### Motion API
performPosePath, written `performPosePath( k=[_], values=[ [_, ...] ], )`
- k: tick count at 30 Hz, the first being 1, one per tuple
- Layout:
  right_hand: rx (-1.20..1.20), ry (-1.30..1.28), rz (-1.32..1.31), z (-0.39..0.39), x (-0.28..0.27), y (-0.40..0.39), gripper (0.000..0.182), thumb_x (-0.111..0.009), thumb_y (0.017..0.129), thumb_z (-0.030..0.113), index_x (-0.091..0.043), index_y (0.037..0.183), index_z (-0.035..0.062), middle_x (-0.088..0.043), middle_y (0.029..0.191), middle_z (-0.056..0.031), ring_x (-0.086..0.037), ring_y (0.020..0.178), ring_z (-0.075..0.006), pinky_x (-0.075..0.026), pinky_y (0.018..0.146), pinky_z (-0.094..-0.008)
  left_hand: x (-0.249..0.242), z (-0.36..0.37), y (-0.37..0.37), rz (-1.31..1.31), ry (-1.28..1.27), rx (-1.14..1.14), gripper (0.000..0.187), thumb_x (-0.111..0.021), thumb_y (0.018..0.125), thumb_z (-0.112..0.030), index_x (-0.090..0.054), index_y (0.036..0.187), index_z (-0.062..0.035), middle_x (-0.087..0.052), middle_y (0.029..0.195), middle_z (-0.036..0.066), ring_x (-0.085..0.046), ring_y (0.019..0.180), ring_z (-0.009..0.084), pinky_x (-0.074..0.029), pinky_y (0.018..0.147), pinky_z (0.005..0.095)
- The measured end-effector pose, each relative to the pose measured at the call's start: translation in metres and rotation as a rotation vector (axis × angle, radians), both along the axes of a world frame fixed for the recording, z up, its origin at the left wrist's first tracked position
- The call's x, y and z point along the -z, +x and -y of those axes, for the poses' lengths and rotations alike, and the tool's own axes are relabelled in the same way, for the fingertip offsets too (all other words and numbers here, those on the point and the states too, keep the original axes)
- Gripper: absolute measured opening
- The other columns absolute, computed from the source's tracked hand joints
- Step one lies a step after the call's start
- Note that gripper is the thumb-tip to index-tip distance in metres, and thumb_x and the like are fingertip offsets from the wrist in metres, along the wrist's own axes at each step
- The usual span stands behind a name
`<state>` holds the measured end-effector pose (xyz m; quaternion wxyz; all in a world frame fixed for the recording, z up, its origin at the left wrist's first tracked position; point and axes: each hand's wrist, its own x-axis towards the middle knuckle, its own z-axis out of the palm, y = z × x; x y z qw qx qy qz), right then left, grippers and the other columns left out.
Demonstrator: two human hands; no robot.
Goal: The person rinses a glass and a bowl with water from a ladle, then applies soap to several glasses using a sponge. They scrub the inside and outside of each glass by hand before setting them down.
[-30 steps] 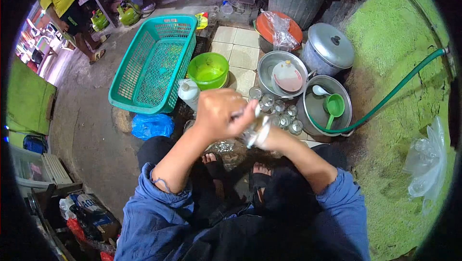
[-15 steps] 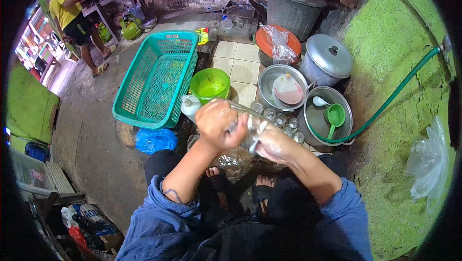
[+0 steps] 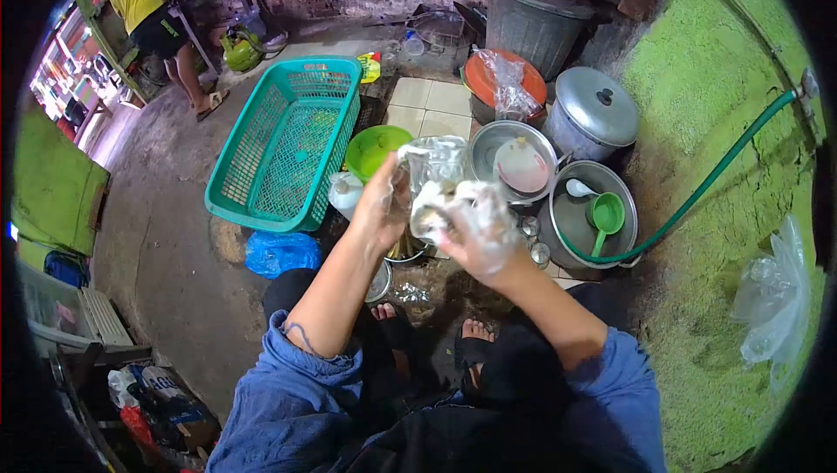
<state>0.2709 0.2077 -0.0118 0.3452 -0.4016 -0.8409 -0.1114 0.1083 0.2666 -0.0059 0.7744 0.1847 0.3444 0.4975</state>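
A clear, foam-streaked glass jar (image 3: 438, 157) is held up in front of me, above the floor. My left hand (image 3: 381, 209) grips its left side, fingers along the glass. At the jar's near end, my right hand (image 3: 485, 236) is closed and covered in white suds, partly blurred; foam hides what lies in its fingers. Behind the jar is a bright green bowl (image 3: 370, 149), with a white bottle (image 3: 345, 194) beside my left wrist. Several drinking glasses (image 3: 539, 252) stand just right of my right hand.
A teal plastic basket (image 3: 228, 178) lies at the left. To the right are a metal basin (image 3: 488, 137), a lidded pot (image 3: 596, 107) and a pot (image 3: 567, 255) holding a green dipper (image 3: 603, 214). A green hose (image 3: 725, 170) runs from the wall. A person (image 3: 139, 2) stands far left.
The jar has turned from slanting across to more upright, its end pointing away. My left hand has shifted from on top to its left side. The person at far left has bent forward.
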Motion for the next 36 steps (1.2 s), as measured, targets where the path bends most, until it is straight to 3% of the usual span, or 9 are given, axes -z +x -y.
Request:
performPosePath(
  k=[7,12,17,25,27,30,34,35,36],
  values=[
    [0.25,0.207,0.019,-0.027,0.009,-0.007,0.042,-0.064,0.078,0.027,-0.058,0.111,0.0024,-0.054,0.108,-0.0172,-0.049,0.107,-0.0334,-0.036,0.1,-0.0457,0.028,0.006,0.021,-0.189,0.074,-0.039,0.037,-0.037,0.097,-0.033,-0.052,0.117,-0.0048,-0.059,0.113,0.008,-0.056,0.102,0.0207,-0.041,0.093,0.0375],
    [0.031,-0.066,0.05,0.005,0.039,-0.025,0.037,-0.067,0.075,0.019,-0.058,0.107,0.0032,-0.057,0.105,-0.0154,-0.053,0.102,-0.0336,-0.046,0.09,-0.042,0.024,0.004,0.012,-0.137,-0.014,-0.015,0.036,-0.042,0.095,-0.034,-0.054,0.111,-0.0048,-0.061,0.107,0.011,-0.058,0.098,0.025,-0.044,0.09,0.0424],
    [0.139,0.1,0.036,-0.02,0.009,0.001,0.035,-0.068,0.076,0.025,-0.062,0.105,0.0059,-0.055,0.11,-0.0183,-0.051,0.105,-0.0387,-0.042,0.093,-0.0444,0.021,0.006,0.02,-0.413,0.118,-0.087,0.026,-0.051,0.089,-0.027,-0.059,0.093,-0.0026,-0.063,0.088,0.007,-0.06,0.079,0.0167,-0.046,0.073,0.0296],
    [-0.095,0.006,0.005,0.007,0.01,-0.006,0.034,-0.067,0.069,0.021,-0.06,0.097,0.0021,-0.054,0.094,-0.0158,-0.053,0.093,-0.0338,-0.045,0.084,-0.0432,0.034,-0.013,0.0,-0.146,-0.001,-0.026,0.033,-0.043,0.095,-0.034,-0.055,0.108,-0.0059,-0.063,0.103,0.008,-0.059,0.094,0.021,-0.046,0.087,0.0381],
    [0.051,-0.038,0.02,-0.017,0.002,0.007,0.036,-0.062,0.073,0.027,-0.06,0.102,0.0055,-0.052,0.108,-0.0187,-0.051,0.1,-0.0339,-0.045,0.084,-0.0455,0.02,-0.007,0.009,-0.043,0.029,-0.153,0.024,-0.049,0.093,-0.033,-0.056,0.09,-0.0109,-0.06,0.079,0.003,-0.058,0.065,0.013,-0.048,0.059,0.0318],
    [0.204,0.037,-0.22,-0.036,-0.019,0.012,0.038,-0.062,0.072,0.026,-0.055,0.102,0.0028,-0.051,0.107,-0.0224,-0.05,0.1,-0.0373,-0.044,0.086,-0.0465,0.036,-0.006,0.012,0.016,-0.056,0.063,0.025,-0.048,0.093,-0.035,-0.055,0.091,-0.0111,-0.06,0.078,0.003,-0.058,0.062,0.0134,-0.047,0.056,0.0274],
    [0.205,0.072,-0.112,-0.004,-0.006,0.005,0.038,-0.062,0.071,0.019,-0.053,0.102,-0.0009,-0.054,0.098,-0.0222,-0.052,0.089,-0.0392,-0.042,0.083,-0.0471,0.029,-0.009,0.016,0.046,-0.167,-0.019,0.027,-0.047,0.093,-0.034,-0.056,0.095,-0.0084,-0.063,0.081,0.006,-0.061,0.067,0.0158,-0.052,0.063,0.028],
    [0.017,0.046,-0.105,0.003,0.005,0.006,0.037,-0.061,0.071,0.019,-0.054,0.101,-0.0007,-0.054,0.097,-0.023,-0.052,0.087,-0.0394,-0.042,0.083,-0.0481,0.038,-0.019,0.005,0.101,-0.129,-0.001,0.036,-0.04,0.095,-0.035,-0.055,0.108,-0.0039,-0.063,0.104,0.013,-0.06,0.096,0.0263,-0.046,0.091,0.0438],
    [-0.17,0.019,-0.099,0.005,0.013,0.007,0.036,-0.061,0.072,0.019,-0.054,0.101,-0.0006,-0.053,0.096,-0.0237,-0.051,0.085,-0.0396,-0.042,0.083,-0.049,0.048,-0.024,-0.003,0.136,-0.091,0.028,0.038,-0.041,0.095,-0.034,-0.054,0.111,-0.0024,-0.062,0.106,0.013,-0.059,0.099,0.026,-0.045,0.092,0.0435]
  ],
)
